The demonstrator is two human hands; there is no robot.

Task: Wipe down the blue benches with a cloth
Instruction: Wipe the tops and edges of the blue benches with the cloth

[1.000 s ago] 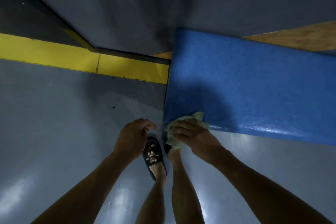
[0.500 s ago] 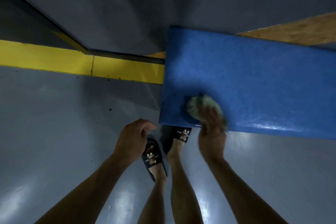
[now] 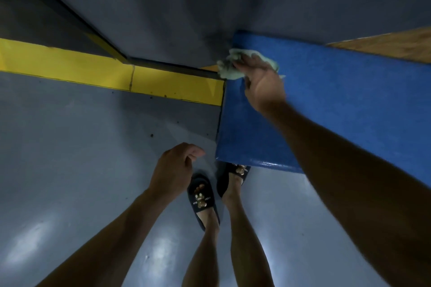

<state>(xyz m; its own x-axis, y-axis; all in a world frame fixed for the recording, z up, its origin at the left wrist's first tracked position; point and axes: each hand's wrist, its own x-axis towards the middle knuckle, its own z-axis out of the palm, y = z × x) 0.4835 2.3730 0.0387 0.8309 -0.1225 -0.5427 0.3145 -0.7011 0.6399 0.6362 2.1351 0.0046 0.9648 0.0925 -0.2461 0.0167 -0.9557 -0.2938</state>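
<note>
A view looking down over a person's bare arms and slippered feet on a grey floor (image 3: 70,147). A blue desk (image 3: 338,105) runs in from the right, its end edge just ahead of the feet. The right hand (image 3: 263,84) reaches to the desk's far left corner and presses a pale green cloth (image 3: 227,69) flat there, fingers closed over the bunched fabric, which spills a little past the end edge. The left hand (image 3: 173,170) hangs empty off the desk's near left corner, fingers loosely curled, touching nothing. The cloth looks soft, light and limp, so it probably handles best bunched under the palm. The desk top looks firm and slightly glossy, likely letting the cloth glide.
</note>
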